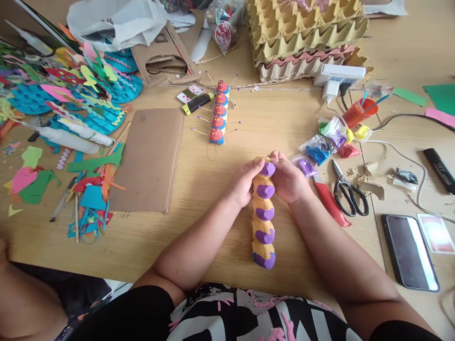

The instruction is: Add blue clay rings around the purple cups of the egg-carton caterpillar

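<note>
Lower centre now — the purple-capped carton strip [265, 214] runs from its top end, pinched between left hand [245, 183] and right hand [289, 179], down toward the wearer — both equally near.

egg trays [309, 33] cut off at top, green sheet [441, 97] at right, card's print [435, 234] blurred
</note>
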`<move>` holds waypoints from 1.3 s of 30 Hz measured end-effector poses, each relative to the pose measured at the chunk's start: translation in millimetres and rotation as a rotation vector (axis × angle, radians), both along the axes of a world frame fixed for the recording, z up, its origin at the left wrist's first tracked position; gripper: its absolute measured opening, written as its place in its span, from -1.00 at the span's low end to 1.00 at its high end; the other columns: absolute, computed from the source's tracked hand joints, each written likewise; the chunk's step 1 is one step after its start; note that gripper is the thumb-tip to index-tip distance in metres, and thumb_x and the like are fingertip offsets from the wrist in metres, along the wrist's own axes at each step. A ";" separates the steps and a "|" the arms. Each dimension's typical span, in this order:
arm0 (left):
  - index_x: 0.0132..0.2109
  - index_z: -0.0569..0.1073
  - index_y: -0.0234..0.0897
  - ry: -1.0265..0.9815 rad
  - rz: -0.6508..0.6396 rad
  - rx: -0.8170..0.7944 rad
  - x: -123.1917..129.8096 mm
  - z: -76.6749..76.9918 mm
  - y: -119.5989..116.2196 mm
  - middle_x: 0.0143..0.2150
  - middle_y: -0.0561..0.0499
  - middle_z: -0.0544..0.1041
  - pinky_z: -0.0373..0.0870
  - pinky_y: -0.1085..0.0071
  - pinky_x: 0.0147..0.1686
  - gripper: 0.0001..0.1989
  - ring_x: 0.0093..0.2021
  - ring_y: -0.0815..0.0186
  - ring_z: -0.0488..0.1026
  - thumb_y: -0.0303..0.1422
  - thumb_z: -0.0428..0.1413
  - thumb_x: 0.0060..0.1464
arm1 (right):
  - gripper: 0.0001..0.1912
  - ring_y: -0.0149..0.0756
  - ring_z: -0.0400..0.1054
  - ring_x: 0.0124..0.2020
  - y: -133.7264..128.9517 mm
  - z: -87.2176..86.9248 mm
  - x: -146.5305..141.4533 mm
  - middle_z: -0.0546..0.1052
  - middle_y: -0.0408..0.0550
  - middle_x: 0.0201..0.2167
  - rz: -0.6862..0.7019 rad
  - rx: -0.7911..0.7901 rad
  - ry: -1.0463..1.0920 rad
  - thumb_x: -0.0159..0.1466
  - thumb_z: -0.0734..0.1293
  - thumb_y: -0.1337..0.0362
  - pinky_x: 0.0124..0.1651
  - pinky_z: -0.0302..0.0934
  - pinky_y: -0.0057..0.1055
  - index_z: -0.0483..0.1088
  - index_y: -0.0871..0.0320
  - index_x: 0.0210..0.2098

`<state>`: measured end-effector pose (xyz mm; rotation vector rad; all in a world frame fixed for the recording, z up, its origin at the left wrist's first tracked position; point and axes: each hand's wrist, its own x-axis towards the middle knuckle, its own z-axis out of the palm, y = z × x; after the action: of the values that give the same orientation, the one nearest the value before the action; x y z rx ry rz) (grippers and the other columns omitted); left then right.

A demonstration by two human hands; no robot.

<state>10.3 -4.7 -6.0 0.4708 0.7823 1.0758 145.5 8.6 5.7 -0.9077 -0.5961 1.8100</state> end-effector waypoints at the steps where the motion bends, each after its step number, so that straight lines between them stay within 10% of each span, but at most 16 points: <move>1: -0.24 0.66 -0.21 0.003 -0.004 -0.014 0.1 -0.5 0.2 -0.30 0.05 0.65 0.51 0.42 -0.19 -0.59 -0.28 0.34 0.60 0.04 0.49 0.12 | -0.45 -0.35 0.16 -0.43 0.5 -1.4 0.2 0.29 -0.24 -0.47 -0.006 0.001 0.011 0.03 0.72 0.02 -0.38 0.06 -0.34 0.29 0.03 -0.40; 11: -0.07 0.69 -0.21 -0.068 -0.079 -0.081 -4.2 -3.6 5.4 -0.20 -0.10 0.73 0.60 0.28 -0.11 -0.33 -0.03 0.07 0.72 0.34 0.31 0.15 | -0.30 -0.44 0.07 -0.52 3.9 -11.4 5.9 0.27 -0.32 -0.49 0.001 0.061 0.016 0.04 0.77 0.04 -0.48 -0.07 -0.38 0.16 0.02 -0.38; 28: -0.22 0.70 -0.18 0.118 -0.016 0.096 -3.0 2.4 2.6 -0.31 0.04 0.70 0.51 0.38 -0.29 -0.47 -0.34 0.32 0.59 0.10 0.60 -0.15 | -0.32 -0.42 0.08 -0.51 4.7 -16.7 5.2 0.25 -0.30 -0.51 -0.030 0.069 0.001 0.05 0.75 -0.07 -0.47 0.04 -0.38 0.20 0.00 -0.38; 39: -0.17 0.74 -0.22 0.128 0.036 0.086 -4.0 -0.7 5.9 -0.21 0.03 0.76 0.55 0.42 -0.07 -0.56 -0.20 0.32 0.68 -0.05 0.61 -0.08 | -0.30 -0.41 0.08 -0.48 1.2 -10.7 0.7 0.26 -0.30 -0.49 -0.074 0.127 -0.013 0.05 0.75 0.04 -0.44 0.03 -0.41 0.13 0.02 -0.39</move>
<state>6.2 1.3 -6.7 0.6045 0.8623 1.1242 146.2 9.8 -5.0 -0.8457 -0.6696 1.6818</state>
